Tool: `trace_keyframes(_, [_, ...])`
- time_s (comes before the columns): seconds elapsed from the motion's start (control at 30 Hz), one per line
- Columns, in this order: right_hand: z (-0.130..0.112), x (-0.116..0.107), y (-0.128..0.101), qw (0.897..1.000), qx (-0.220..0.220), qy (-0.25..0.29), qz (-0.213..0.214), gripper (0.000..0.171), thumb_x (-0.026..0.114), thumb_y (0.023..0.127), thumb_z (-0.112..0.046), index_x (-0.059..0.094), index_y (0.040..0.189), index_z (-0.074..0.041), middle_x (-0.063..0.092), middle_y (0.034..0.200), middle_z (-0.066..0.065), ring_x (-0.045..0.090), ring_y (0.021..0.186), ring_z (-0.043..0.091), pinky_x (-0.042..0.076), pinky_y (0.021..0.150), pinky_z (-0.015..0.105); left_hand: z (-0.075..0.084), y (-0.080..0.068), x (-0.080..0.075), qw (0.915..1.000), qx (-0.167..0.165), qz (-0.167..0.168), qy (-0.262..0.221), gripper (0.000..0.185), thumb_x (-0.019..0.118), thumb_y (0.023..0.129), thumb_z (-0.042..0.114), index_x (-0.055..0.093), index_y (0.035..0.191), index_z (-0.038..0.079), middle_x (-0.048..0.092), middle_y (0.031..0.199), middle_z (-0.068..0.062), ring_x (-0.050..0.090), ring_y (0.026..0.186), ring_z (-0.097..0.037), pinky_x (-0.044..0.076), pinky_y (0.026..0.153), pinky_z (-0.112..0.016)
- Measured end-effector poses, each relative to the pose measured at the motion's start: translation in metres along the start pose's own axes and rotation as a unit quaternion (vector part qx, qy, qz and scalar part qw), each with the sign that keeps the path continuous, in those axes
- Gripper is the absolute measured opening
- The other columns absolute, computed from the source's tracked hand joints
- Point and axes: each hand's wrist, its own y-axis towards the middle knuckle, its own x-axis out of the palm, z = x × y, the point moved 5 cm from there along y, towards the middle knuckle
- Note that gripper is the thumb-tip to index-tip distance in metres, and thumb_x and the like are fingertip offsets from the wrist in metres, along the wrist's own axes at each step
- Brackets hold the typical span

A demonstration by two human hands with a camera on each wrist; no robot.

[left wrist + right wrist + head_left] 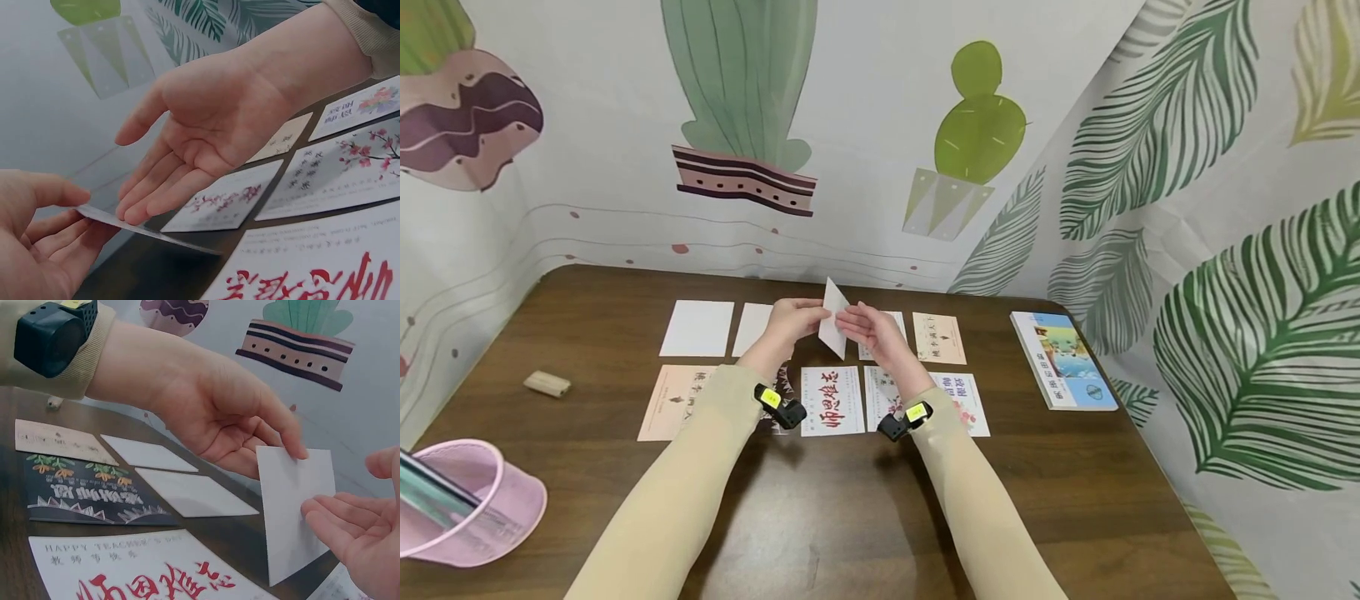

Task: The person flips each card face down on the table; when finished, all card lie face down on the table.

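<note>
A white card (831, 329) stands upright above the table, its blank face showing in the right wrist view. My left hand (792, 325) pinches it at an edge, thumb on one side and fingers on the other. On the opposite side, my right hand (882, 335) is palm toward the card, fingers extended and fingertips at its surface, the thumb apart from it. Below lie cards in two rows: blank white cards (697, 328), a card with red lettering (832, 402), a black card (94, 494), a blossom card (337, 165) and peach cards (938, 338).
A book (1063, 361) lies at the table's right side. On the left are a small beige block (547, 383) and a pink mesh holder (523, 500) with pens or similar sticks. Behind the table (820, 517) hangs a cloth (865, 225) printed with cacti and leaves.
</note>
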Motion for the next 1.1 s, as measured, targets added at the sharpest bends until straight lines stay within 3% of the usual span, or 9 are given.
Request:
trace_keyframes(0.23, [0.013, -0.005, 0.001, 0.999, 0.028, -0.021, 0.02, 0.043, 0.042, 0.103, -0.016, 0.047, 0.136, 0.012, 0.051, 0.137, 0.032, 0.063, 0.117, 0.029, 0.054, 0.095, 0.027, -0.016, 0.0, -0.006, 0.9993, -0.026, 0.024, 0.007, 0.044, 0.054, 0.096, 0.006, 0.05, 0.137, -0.007, 0.051, 0.139, -0.023, 0.053, 0.125, -0.029, 0.045, 0.11, -0.036])
trace_keyframes(0.6, [0.021, -0.008, -0.001, 0.999, 0.04, -0.033, 0.009, 0.043, 0.043, 0.103, -0.013, 0.044, 0.139, 0.011, 0.05, 0.138, 0.032, 0.055, 0.126, 0.036, 0.05, 0.101, 0.03, -0.035, 0.002, -0.017, 0.9959, -0.042, 0.072, 0.036, 0.045, 0.053, 0.095, 0.005, 0.05, 0.138, -0.007, 0.047, 0.144, -0.025, 0.044, 0.135, -0.034, 0.039, 0.114, -0.04])
trace_keyframes(0.83, [0.024, -0.004, -0.002, 0.997, 0.052, -0.058, -0.011, 0.043, 0.039, 0.103, -0.01, 0.042, 0.14, 0.013, 0.047, 0.14, 0.033, 0.047, 0.132, 0.041, 0.046, 0.106, 0.036, -0.038, 0.0, -0.018, 0.9951, -0.045, 0.063, 0.063, 0.044, 0.054, 0.097, 0.007, 0.049, 0.139, -0.006, 0.045, 0.146, -0.025, 0.041, 0.137, -0.035, 0.038, 0.115, -0.042])
trace_keyframes(1.1, [0.028, -0.007, -0.002, 0.996, 0.06, -0.057, -0.011, 0.043, 0.037, 0.104, -0.009, 0.04, 0.141, 0.013, 0.045, 0.142, 0.033, 0.045, 0.134, 0.041, 0.043, 0.11, 0.038, -0.033, 0.001, -0.019, 0.9949, -0.033, 0.049, 0.082, 0.041, 0.052, 0.098, 0.007, 0.051, 0.137, -0.007, 0.047, 0.143, -0.025, 0.049, 0.132, -0.036, 0.044, 0.11, -0.041])
